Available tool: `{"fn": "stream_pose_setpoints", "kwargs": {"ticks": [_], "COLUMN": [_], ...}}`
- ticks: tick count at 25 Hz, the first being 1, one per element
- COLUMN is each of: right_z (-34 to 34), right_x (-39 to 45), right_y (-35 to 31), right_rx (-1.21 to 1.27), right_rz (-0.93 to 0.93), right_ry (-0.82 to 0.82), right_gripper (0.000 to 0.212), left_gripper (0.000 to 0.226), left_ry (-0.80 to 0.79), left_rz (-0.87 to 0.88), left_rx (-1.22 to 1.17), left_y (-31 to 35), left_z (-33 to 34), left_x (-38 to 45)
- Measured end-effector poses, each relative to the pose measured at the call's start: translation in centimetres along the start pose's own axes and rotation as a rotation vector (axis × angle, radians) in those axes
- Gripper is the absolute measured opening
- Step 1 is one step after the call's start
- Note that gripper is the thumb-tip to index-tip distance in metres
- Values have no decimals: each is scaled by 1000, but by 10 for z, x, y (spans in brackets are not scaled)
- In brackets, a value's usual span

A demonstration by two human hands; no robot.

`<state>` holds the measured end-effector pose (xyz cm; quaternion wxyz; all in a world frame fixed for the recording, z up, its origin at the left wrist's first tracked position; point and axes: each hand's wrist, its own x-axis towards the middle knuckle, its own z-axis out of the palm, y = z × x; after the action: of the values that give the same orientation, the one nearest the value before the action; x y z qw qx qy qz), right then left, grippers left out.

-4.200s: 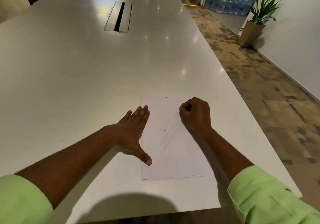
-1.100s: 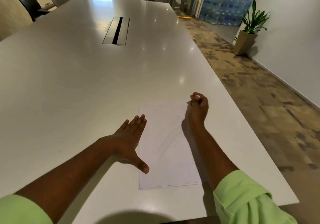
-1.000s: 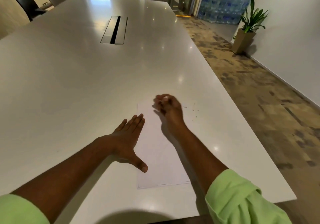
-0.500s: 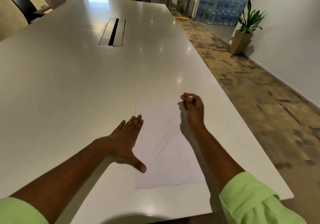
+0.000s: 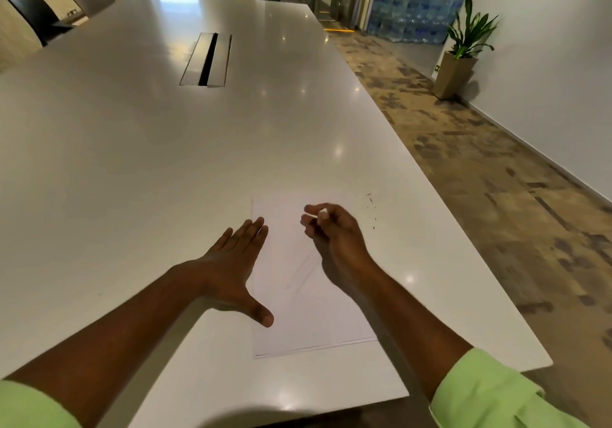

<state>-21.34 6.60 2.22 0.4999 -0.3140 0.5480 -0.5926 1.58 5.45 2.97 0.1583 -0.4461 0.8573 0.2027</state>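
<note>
The left hand (image 5: 231, 272) lies flat on the left edge of the sheet of paper (image 5: 298, 315), fingers straight, gripping nothing. The sheet rests on the tabletop (image 5: 165, 162). Over its upper part the right hand (image 5: 331, 233) curls its fingers, pinching a small white piece (image 5: 322, 211), perhaps an eraser. Dark specks (image 5: 372, 209) lie just right of the sheet.
</note>
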Motion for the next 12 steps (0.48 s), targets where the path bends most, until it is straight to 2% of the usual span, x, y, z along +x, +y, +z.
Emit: {"fn": "stream_pose_setpoints", "kwargs": {"ticks": [1,3,4,6,8,10,12], "right_z": [0,-7,-11,-6,0,-4,-5], "right_x": [-5,-3,-3,-18,-39,-49,-47], "right_y": [7,11,11,10,24,36,36], "right_rx": [-19,-61,-65,8,-69,-202,-255], "right_rz": [1,-94,-135,-112,-112,-174,-207], "right_ry": [21,229,252,111,-58,-90,-54], "right_gripper": [22,23,24,19,12,13,13], "left_gripper": [170,167,166,166,165,161,155], "left_ry": [7,30,39,46,49,71,124], "left_rz": [10,22,23,22,27,33,35], "left_rx": [-6,-37,-46,-45,-39,-40,-57], "left_y": [0,0,1,0,0,0,2], "left_z": [1,2,2,2,1,3,6], "left_x": [0,-1,-1,0,0,-1,-4]}}
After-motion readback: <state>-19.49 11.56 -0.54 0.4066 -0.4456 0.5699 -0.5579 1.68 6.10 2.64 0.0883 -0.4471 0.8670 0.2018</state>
